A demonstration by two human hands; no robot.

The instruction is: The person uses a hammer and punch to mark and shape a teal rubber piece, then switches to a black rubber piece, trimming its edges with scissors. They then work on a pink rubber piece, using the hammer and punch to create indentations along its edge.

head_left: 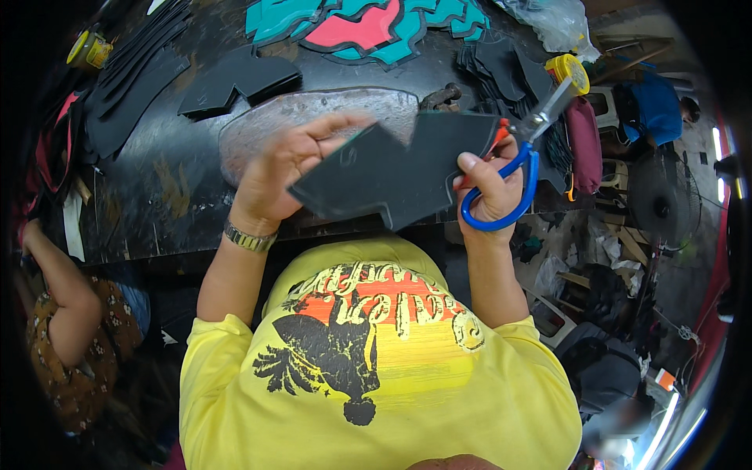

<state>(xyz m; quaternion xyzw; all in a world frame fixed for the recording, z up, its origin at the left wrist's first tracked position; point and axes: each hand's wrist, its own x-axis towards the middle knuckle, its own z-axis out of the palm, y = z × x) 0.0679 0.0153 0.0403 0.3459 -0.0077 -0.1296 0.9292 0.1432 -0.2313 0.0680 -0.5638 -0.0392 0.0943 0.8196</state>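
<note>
A flat black cut-out piece with a notch in its upper edge and a small pale mark is held up over the near edge of the table. My right hand pinches its right end under the thumb. In the same hand hang scissors with blue handles, their blades pointing up and away to the right. A small red bit shows beside the fingers; its kind is unclear. My left hand is slightly blurred, its fingers apart behind the piece's left edge. Whether it touches the piece is hard to tell.
A worn grey slab lies on the dark table behind the piece. Stacks of black cut-outs and teal and pink pieces lie farther back. Yellow tubs stand at the sides. Another person's arm is at left.
</note>
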